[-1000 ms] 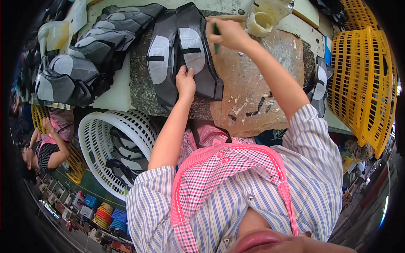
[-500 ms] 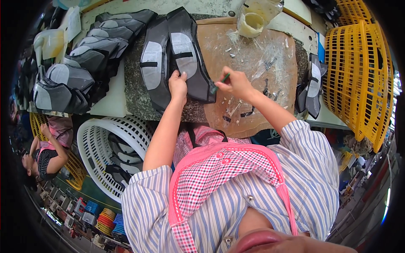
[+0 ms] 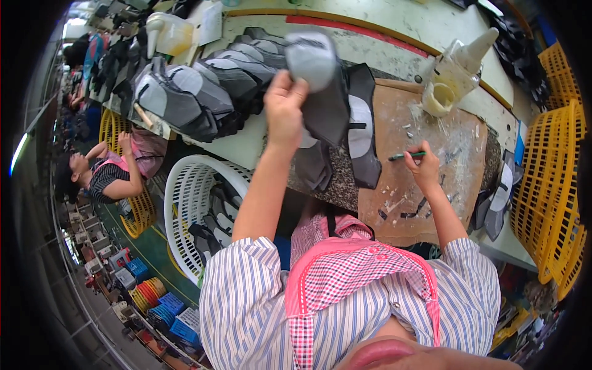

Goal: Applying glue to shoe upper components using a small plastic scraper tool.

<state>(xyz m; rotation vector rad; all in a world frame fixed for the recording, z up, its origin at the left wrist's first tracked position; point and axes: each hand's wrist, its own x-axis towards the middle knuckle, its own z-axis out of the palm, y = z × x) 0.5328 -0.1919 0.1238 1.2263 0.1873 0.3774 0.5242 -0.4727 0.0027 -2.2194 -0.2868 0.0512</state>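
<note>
Grey panel (image 3: pixel 325 102) extends far and right from the left hand (image 3: pixel 285 111), pinched there, now farther left than before; the right hand (image 3: pixel 424 170) grips a green stick (image 3: pixel 398 156).

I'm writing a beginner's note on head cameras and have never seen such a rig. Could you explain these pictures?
There is no machine here: a person works with two bare hands. The pictures come from a wide fisheye camera on the head, looking down, so straight edges bend. The left hand holds a grey piece with a pale patch. The right hand holds a slim green tool above a brown sheet. On the table, more pieces overlap at left, and a cup stands near the sheet's far edge.
</note>
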